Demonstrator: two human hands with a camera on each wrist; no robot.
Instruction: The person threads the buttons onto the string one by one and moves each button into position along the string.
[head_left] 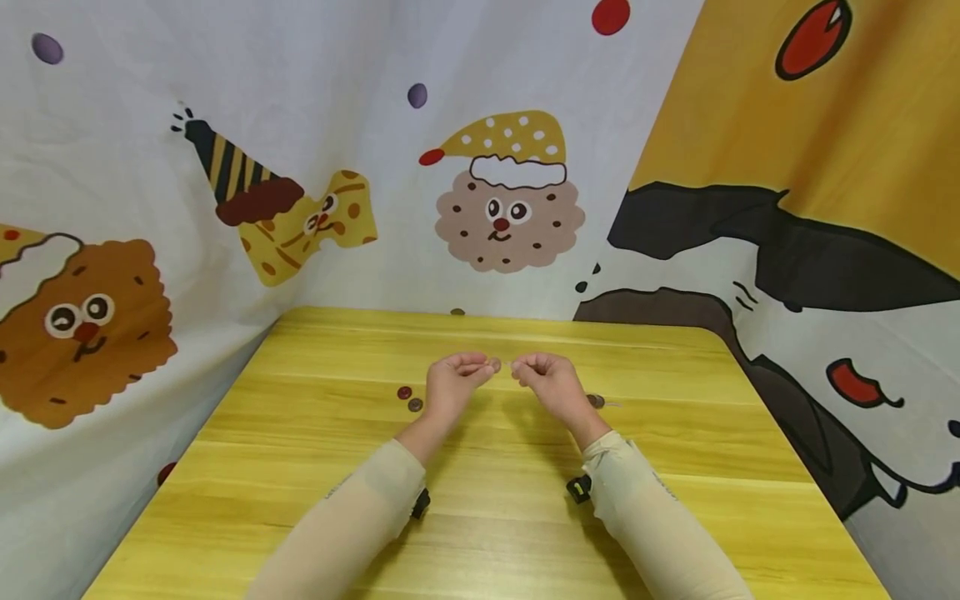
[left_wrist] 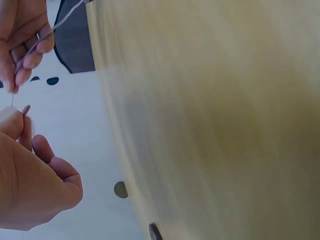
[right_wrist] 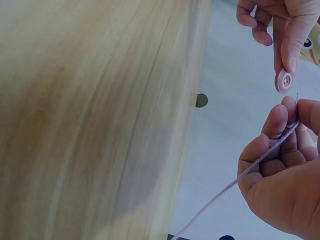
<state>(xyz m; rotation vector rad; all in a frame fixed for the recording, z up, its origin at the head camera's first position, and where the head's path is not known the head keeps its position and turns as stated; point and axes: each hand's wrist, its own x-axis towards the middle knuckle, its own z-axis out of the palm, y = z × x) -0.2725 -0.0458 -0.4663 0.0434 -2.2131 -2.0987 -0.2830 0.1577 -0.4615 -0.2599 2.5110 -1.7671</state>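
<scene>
Over the far half of the table, my left hand (head_left: pixel 452 390) pinches a pale pink button (right_wrist: pixel 283 81) with small holes between thumb and forefinger. Facing it, my right hand (head_left: pixel 553 388) pinches a pale cord (right_wrist: pixel 216 200) near its end. A thin tip (right_wrist: pixel 298 96) sticks out past the right fingertips toward the button; whether it is a needle or thread I cannot tell. In the right wrist view this tip and the button are a short way apart. The cord crosses the right palm and trails off behind that hand.
A dark red button (head_left: pixel 405 392) and a brown button (head_left: pixel 416 405) lie on the wooden table (head_left: pixel 487 533) left of the left hand. Dark buttons (head_left: pixel 596 401) lie beside the right wrist, near a bit of cord. A printed cloth (head_left: pixel 390 275) hangs behind the table.
</scene>
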